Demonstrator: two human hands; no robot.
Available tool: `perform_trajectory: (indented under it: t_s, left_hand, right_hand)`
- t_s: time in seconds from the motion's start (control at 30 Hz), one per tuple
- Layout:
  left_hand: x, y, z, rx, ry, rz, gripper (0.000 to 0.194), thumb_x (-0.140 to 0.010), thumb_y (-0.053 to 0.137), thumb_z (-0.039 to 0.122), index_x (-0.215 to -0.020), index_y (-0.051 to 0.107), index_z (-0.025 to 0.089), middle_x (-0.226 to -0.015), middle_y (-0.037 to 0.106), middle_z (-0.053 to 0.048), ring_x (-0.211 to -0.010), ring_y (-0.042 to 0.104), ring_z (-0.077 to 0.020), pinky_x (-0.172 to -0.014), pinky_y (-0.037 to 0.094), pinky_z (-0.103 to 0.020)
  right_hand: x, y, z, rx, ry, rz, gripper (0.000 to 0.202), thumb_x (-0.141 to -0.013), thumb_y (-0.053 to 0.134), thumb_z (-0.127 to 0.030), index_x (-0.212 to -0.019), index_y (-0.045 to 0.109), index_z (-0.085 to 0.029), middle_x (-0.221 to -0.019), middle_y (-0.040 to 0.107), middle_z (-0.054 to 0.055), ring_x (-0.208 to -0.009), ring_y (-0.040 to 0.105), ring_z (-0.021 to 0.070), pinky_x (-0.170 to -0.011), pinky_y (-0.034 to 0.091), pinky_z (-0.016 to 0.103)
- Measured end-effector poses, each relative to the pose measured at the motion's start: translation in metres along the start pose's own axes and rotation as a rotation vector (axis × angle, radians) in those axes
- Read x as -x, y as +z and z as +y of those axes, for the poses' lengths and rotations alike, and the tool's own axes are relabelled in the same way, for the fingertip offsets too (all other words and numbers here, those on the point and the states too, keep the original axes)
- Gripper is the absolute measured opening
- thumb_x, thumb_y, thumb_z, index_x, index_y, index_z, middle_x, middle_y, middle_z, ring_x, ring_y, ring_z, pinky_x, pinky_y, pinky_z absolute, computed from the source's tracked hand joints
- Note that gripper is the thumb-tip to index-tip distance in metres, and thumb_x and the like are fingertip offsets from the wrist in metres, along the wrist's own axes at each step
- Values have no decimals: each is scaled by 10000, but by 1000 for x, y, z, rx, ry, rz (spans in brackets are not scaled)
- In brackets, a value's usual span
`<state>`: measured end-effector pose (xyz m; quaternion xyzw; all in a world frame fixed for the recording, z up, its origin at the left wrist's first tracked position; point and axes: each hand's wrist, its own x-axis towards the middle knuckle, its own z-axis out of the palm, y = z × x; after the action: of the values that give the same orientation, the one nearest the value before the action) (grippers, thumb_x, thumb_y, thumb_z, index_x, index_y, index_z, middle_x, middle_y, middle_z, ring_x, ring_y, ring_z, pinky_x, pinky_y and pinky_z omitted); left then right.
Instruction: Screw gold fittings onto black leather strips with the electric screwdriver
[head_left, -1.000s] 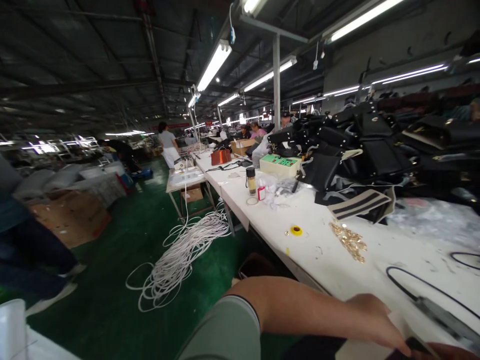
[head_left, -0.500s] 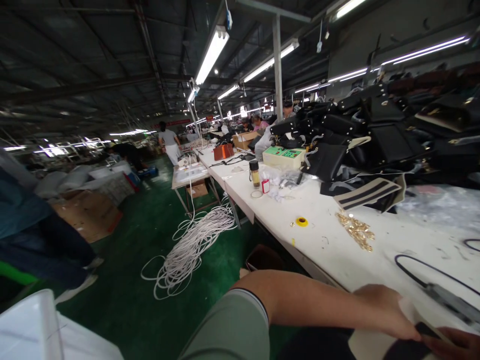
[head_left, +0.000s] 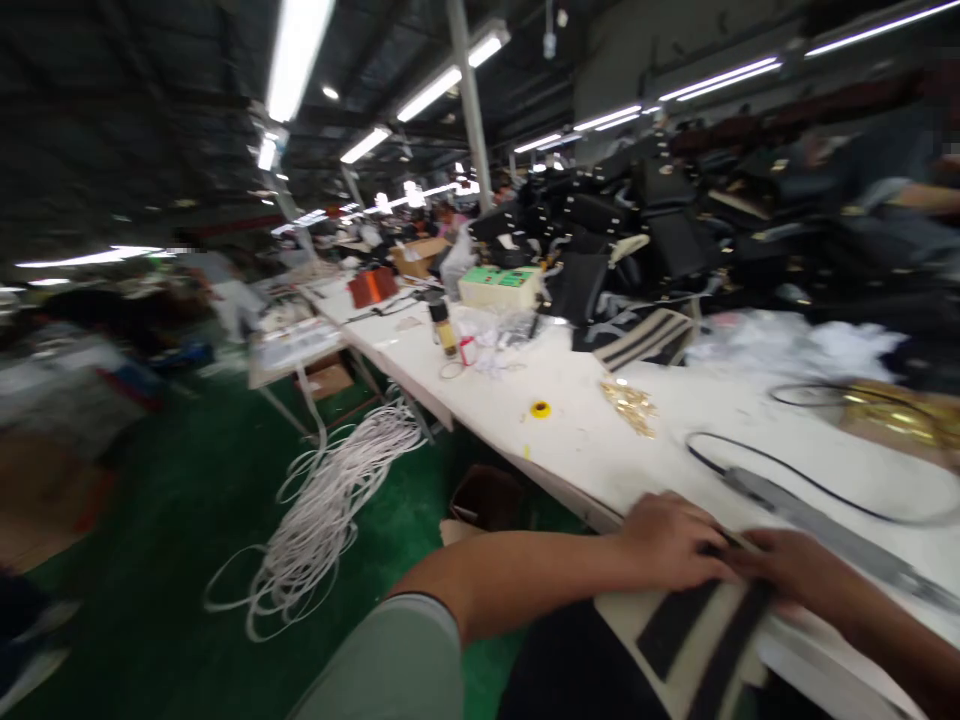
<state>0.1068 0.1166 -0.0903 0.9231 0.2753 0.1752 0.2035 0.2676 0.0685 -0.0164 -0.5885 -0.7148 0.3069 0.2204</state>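
In the head view, a beige panel with dark stripes (head_left: 694, 628) lies over my lap at the table's near edge. My left hand (head_left: 670, 540) grips its upper edge, fingers closed and pressed down on it. Right beside it, my right hand (head_left: 802, 572) pinches the same edge, its fingertips almost meeting the left ones. Motion blur hides the exact finger contact. Just beyond my right hand, a long grey tool with a black cord (head_left: 825, 525) rests on the white table (head_left: 577, 455). Farther off sit a pile of gold metal pieces (head_left: 630, 408) and a small yellow ring (head_left: 540, 409).
Black bags (head_left: 667, 230) are heaped along the table's far side, near a green-topped control box (head_left: 500, 286) and a bottle (head_left: 444, 328). Coiled white cord (head_left: 330, 500) covers the green floor at left. Another person's arm (head_left: 926, 198) shows at the right edge.
The view has swung right, so the table and its contents sit farther left. My hands and the striped panel show more fully now; the panel's stripes have come into sight.
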Motion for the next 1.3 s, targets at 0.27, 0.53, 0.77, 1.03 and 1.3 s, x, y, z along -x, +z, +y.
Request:
perform_trajectory:
  t_s: [0.27, 0.53, 0.77, 1.03, 1.3]
  left_hand:
    - [-3, -14, -1, 163, -151, 139, 190, -816, 864, 241, -1003, 826, 242, -1142, 813, -43, -1154, 672, -298, -1013, 524, -494]
    - [-2, -8, 1, 168, -183, 165, 173, -818, 852, 222, -979, 813, 270, -1150, 812, -17, -1196, 653, -283, -1052, 506, -488]
    - [-4, -9, -1, 125, -166, 140, 155, -829, 848, 247, -973, 796, 272, -1175, 807, -4, -1204, 656, -287, -1051, 483, -511]
    - [-1, -7, 3, 126, -184, 147, 161, -839, 843, 263, -991, 790, 271, -1181, 801, -1, -1214, 642, -274, -1059, 471, -477]
    - [2, -5, 6, 199, -219, 107, 196, -851, 839, 361, -1020, 796, 273, -1190, 800, -16, -1233, 608, -281, -1086, 446, -479]
  right_hand:
    - [12, 4, 18, 115, 507, 186, 349, -745, 803, -394, -1053, 800, -229, -840, 775, 49, -791, 719, 224, -697, 497, 298]
    - [61, -1, 54, 185, 481, 408, 264, -911, 645, -455, -1053, 774, -274, -1025, 793, 22, -889, 724, 207, -806, 494, 321]
    - [118, -18, 102, 192, 581, 497, 258, -921, 611, -459, -951, 789, -275, -949, 808, 11, -874, 736, 220, -780, 508, 320]
    - [82, -13, 97, 284, 508, 429, 257, -912, 613, -437, -968, 815, -287, -1035, 791, 33, -953, 710, 237, -813, 493, 325]
    - [80, -27, 89, 498, 507, 298, 250, -838, 610, -485, -860, 784, -307, -988, 803, 31, -826, 723, 261, -645, 457, 345]
